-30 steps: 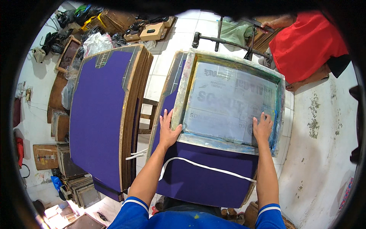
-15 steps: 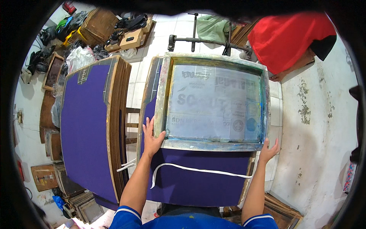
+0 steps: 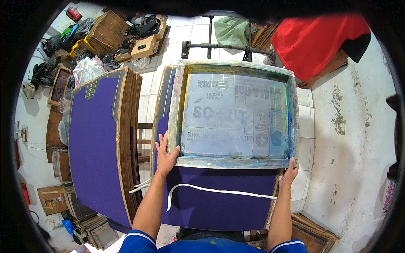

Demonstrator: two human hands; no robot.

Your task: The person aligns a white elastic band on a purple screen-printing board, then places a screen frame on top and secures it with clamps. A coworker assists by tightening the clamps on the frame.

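My left hand (image 3: 167, 155) holds the left rail of a paint-stained wooden screen frame (image 3: 292, 111), thumb on top and fingers spread along the outside. My right hand (image 3: 289, 172) grips the lower right corner. The frame's grey mesh (image 3: 225, 130) carries faint stencilled lettering and shapes. The frame lies over a purple-covered board (image 3: 219, 208), whose lower part shows in front of it with a loose white strip (image 3: 211, 189) lying across.
A stack of purple-topped boards (image 3: 95, 139) stands at left, beside piled bags and boxes (image 3: 141, 47). Beyond the frame is a metal clamp bar (image 3: 228, 47). A person in red (image 3: 320, 42) is at upper right, near the scuffed wall (image 3: 341, 143). Board stacks (image 3: 312, 232) lie at lower right.
My right hand has moved from over the mesh to the frame's lower right corner and closed on it. The whole view has shifted, so the frame and boards appear further left.
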